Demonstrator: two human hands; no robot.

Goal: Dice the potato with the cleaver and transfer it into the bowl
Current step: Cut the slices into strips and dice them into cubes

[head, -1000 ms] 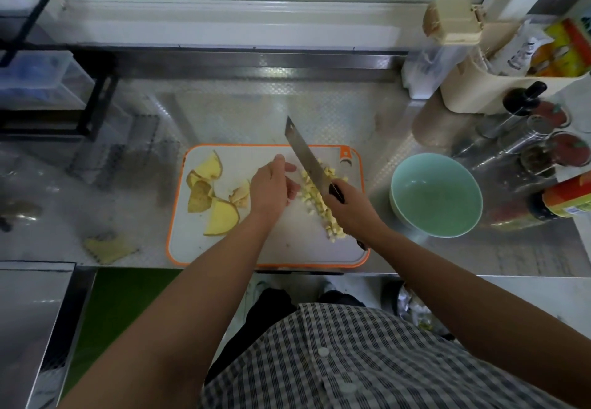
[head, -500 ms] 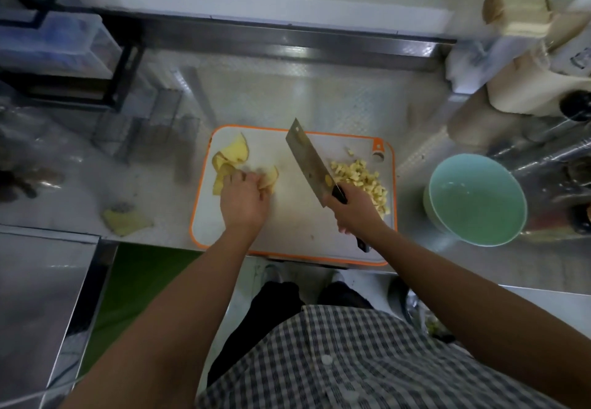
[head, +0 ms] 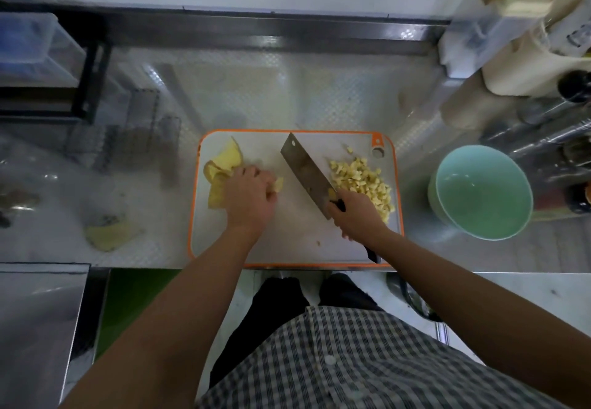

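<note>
A white cutting board [head: 287, 248] with an orange rim lies on the steel counter. Yellow potato slices [head: 225, 160] sit at its left end. My left hand [head: 251, 197] lies over them, fingers curled round a slice at its right side. A heap of diced potato [head: 363, 181] covers the board's right part. My right hand [head: 358, 216] grips the black handle of the cleaver [head: 307, 173], whose blade slants up-left across the board's middle, between the slices and the dice. A mint-green bowl [head: 479, 191] stands empty to the right of the board.
Bottles and jars [head: 563, 152] and a cream container [head: 527, 66] crowd the back right. A potato scrap [head: 108, 234] lies on the counter left of the board. A black rack [head: 86, 66] stands at the back left. The counter's front edge runs just below the board.
My left hand moved from beside the diced heap to the slices at the left. The cleaver pushed the dice toward the board's right side and now rests in the middle.
</note>
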